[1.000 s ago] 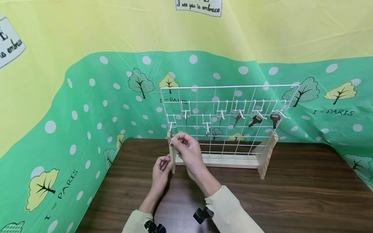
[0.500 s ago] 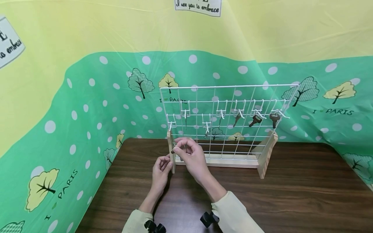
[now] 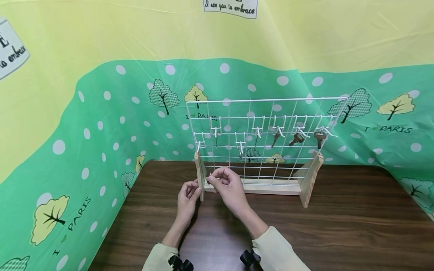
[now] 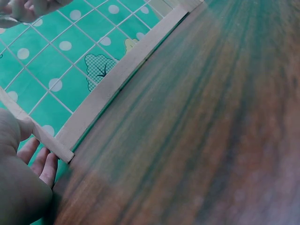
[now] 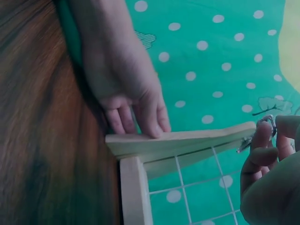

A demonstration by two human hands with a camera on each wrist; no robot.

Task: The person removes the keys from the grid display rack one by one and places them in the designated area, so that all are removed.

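Observation:
My right hand (image 3: 231,191) pinches a small shiny key (image 5: 244,144) between thumb and fingertips, in front of the rack's lower left part; the fingers partly cover it. Low on the left, my left hand (image 3: 186,201) holds the wooden side panel (image 3: 199,177) of the rack, thumb on one side and fingers on the other in the left wrist view. The white wire grid (image 3: 264,100) stands upright on its wooden base bar (image 3: 271,188). Keys hang from several white hooks, among them a dark key (image 3: 297,139) and another dark key (image 3: 320,139) at the right end.
A hook (image 3: 200,145) sits at the grid's left edge with no key visible on it. The right wooden side panel (image 3: 311,180) stands on the dark wooden table (image 3: 356,226). Behind it hangs a green and yellow cloth (image 3: 112,113).
My right hand has moved down and slightly right with the key, away from the top of the left side panel. The left hand has stayed in place on the panel.

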